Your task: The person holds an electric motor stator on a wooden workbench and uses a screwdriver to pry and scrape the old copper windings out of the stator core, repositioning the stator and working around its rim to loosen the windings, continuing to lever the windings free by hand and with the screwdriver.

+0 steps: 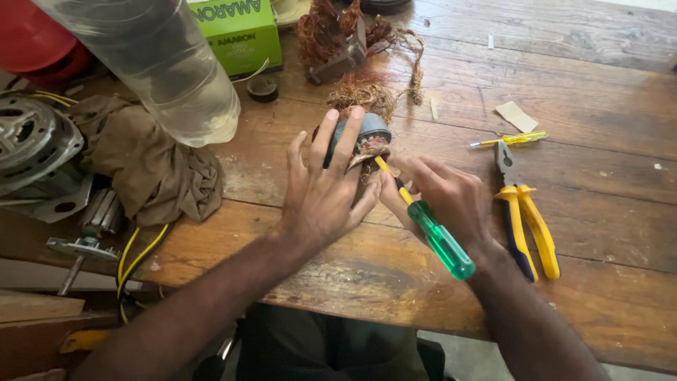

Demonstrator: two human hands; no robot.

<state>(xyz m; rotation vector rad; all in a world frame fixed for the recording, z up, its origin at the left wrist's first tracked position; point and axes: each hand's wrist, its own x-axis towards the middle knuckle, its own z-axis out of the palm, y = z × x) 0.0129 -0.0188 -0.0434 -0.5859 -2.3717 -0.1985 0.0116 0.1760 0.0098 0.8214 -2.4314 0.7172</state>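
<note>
My left hand (324, 194) grips a small round motor stator (372, 130) with a blue-grey body and copper windings, holding it on the wooden table (599, 197). My right hand (451, 194) holds a screwdriver (434, 233) with a green translucent handle and yellow shaft. Its tip is pushed into the copper winding at the stator's open face. The stator's lower part is hidden behind my fingers.
Yellow-and-blue pliers (522, 212) lie right of my right hand, with a small yellow screwdriver (511, 139) above them. Loose copper wire (363, 92) and a stripped core (335, 42) sit behind. A clear plastic bottle (169, 63), green box (240, 32), brown rag (151, 166) and motor housing (32, 141) stand left.
</note>
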